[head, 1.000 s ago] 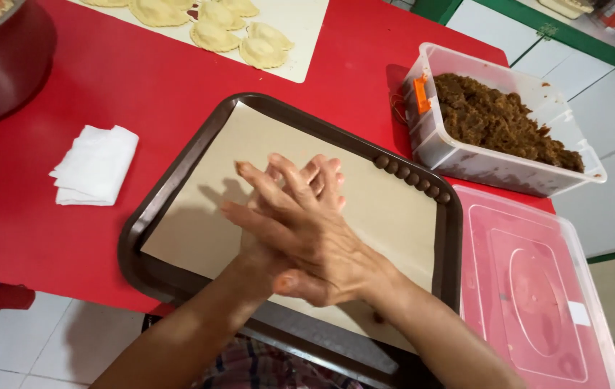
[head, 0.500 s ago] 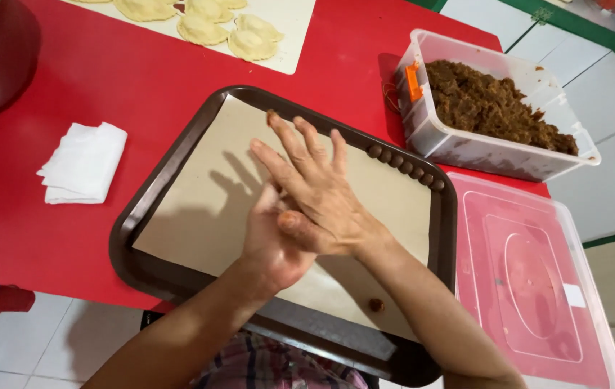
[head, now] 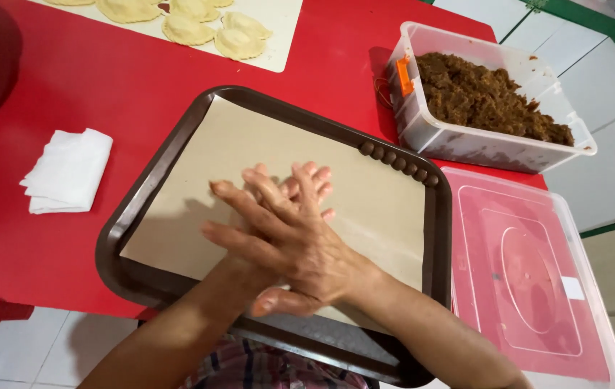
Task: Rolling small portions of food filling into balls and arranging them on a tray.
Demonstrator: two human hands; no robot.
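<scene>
Rolling between flat palms: right hand (head: 300, 252) over left hand (head: 289, 189), above the papered tray (head: 142, 281).
I'd keep fingers straight, pressure light; can't tell what's between them; finished brown balls (head: 398, 160) line the rim.

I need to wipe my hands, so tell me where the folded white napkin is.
In the head view the folded white napkin lies on the red table, left of the brown tray and apart from it, near the table's front edge.

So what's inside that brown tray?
The brown tray holds a sheet of tan paper and a row of small dark balls along its far edge. The right hand lies over the left hand, so anything between the palms is hidden.
</scene>
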